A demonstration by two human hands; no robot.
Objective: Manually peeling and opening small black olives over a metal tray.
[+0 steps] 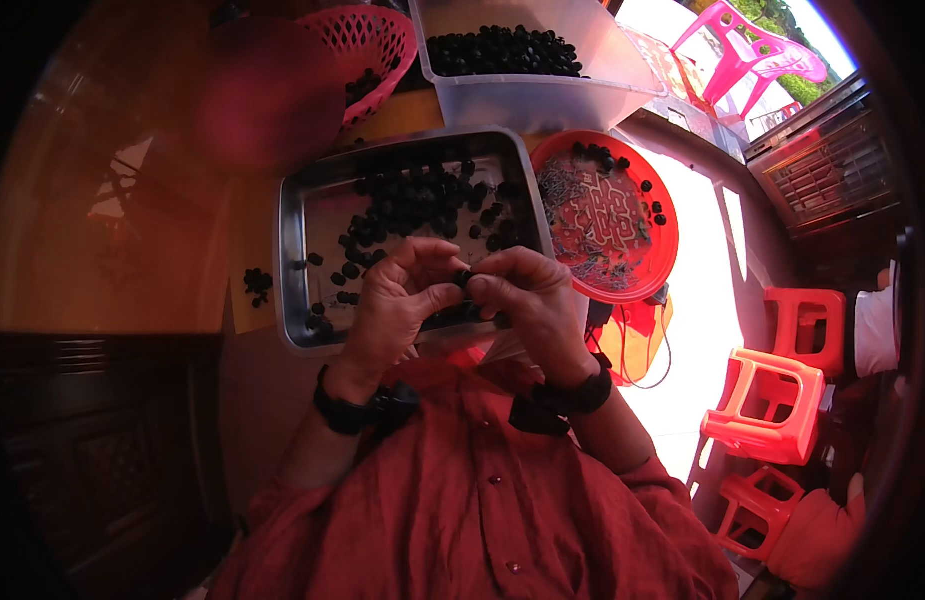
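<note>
- Left hand [397, 295] and right hand [527, 295]: fingertips pinched together on one small black bead [464, 277], held between both grips above the near rim of the tray.
- Bead: judged light, hard, smooth and prone to slip; best taken at its sides with fingertips.
- Just beyond the grip: steel tray [294, 215] strewn with loose black beads [422, 195].
- Right of it: red plate [664, 250].
- Farthest: clear plastic tub [542, 95] of beads; pink basket [377, 40].
</note>
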